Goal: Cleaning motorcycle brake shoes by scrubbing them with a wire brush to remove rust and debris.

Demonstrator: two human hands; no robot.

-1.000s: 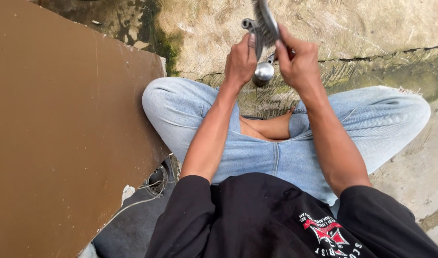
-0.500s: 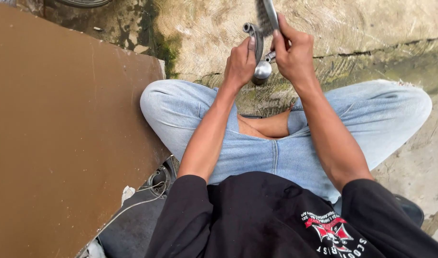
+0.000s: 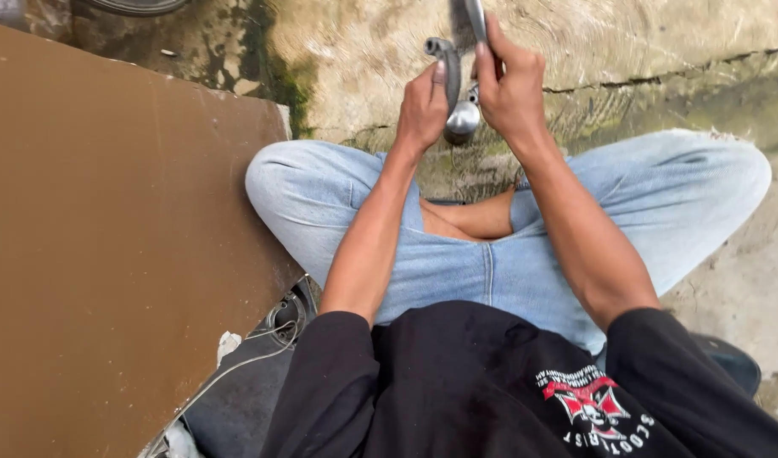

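- The left hand (image 3: 423, 106) is curled shut around a curved grey metal part (image 3: 451, 64), thumb lying up along its bent arm, the hooked top end sticking out just above the fingers.
- The right hand (image 3: 509, 85) is closed on the same piece from the right side, fingers wrapped around a flat metal bar (image 3: 475, 17) that runs up out of the top of the picture.
- Between the two hands, at their near edge, hangs a rounded shiny knob (image 3: 463, 119), touching both palms or close to it; whether it is one piece with the curved part I cannot tell.
- The whole metal assembly is held up in the far middle of the scene, above the ground and beyond the knees.
- Both forearms reach forward from black sleeves over crossed legs in light blue jeans (image 3: 457, 271).
- Under and beyond the hands lies rough concrete ground (image 3: 643, 51), stained green with moss and cracked on the right.
- On the left, a large flat brown board (image 3: 109, 237) fills that side.
- Near its lower edge sits a dark object with a thin wire (image 3: 245, 365) across it.
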